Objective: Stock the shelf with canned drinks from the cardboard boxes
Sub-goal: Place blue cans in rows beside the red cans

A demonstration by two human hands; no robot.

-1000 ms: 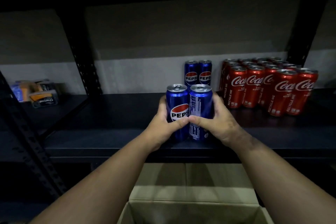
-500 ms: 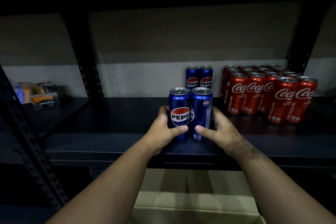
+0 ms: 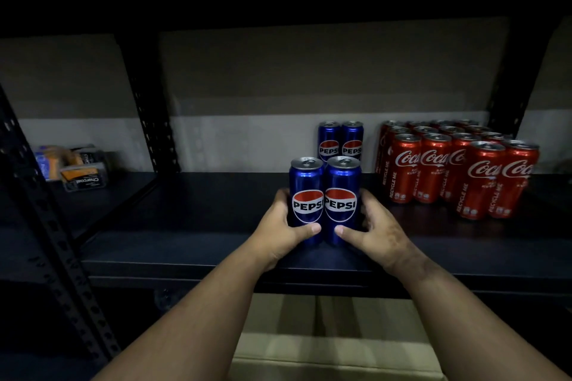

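On the dark shelf [image 3: 185, 244], the left hand [image 3: 280, 233] grips one upright blue Pepsi can [image 3: 306, 195] and the right hand [image 3: 376, 233] its touching neighbour [image 3: 343, 192] — thumbs across the fronts. Behind stand two more Pepsi cans [image 3: 340, 141], red Coca-Cola cans [image 3: 458, 167] to their right — a cardboard box [image 3: 334, 346] lies below

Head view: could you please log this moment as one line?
left hand: grips left Pepsi can | right hand: grips right Pepsi can | cans: upright on shelf

Dim room, two-tone wall [image 3: 247, 86] behind black perforated uprights [image 3: 151, 114].
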